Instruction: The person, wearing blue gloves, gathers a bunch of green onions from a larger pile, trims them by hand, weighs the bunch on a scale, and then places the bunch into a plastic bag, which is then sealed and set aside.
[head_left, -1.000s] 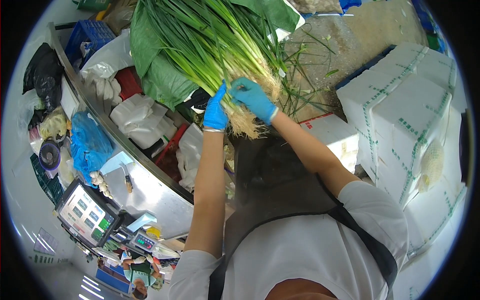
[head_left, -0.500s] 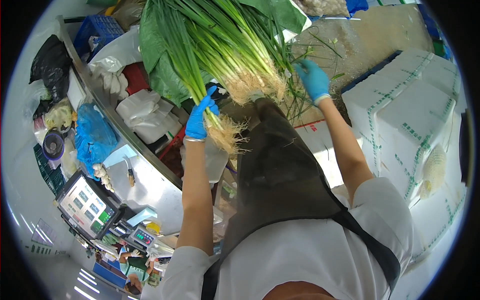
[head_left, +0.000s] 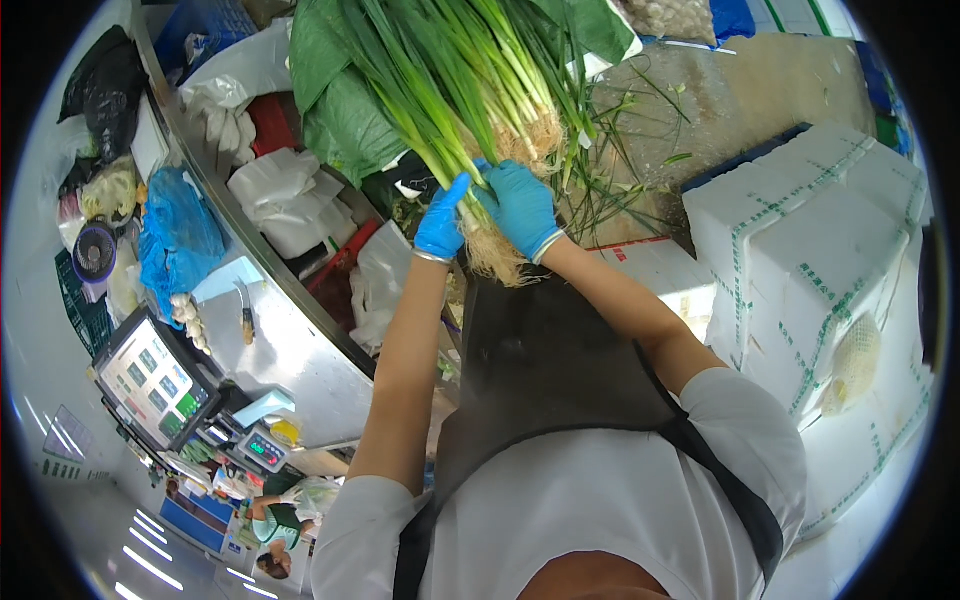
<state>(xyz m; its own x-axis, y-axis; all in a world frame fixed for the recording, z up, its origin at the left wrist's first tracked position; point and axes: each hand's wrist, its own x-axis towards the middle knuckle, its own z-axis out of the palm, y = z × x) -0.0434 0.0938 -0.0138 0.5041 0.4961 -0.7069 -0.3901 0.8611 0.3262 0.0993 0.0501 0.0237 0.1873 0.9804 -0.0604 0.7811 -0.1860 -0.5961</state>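
Left hand [head_left: 441, 226]: we see it in a blue glove, gripping the green onions [head_left: 470, 90] near their roots.
Right hand [head_left: 520, 205]: gloved in blue too, wrapped around the same bunch, just at 3 o'clock from the left hand.
Green onions: at 12 o'clock, stalks up, pale roots hanging down.
White foam boxes [head_left: 810, 250]: at 3 o'clock.
Bench [head_left: 290, 350]: shiny metal, at 9 o'clock.
Scale screen [head_left: 152, 385]: at 8 o'clock.
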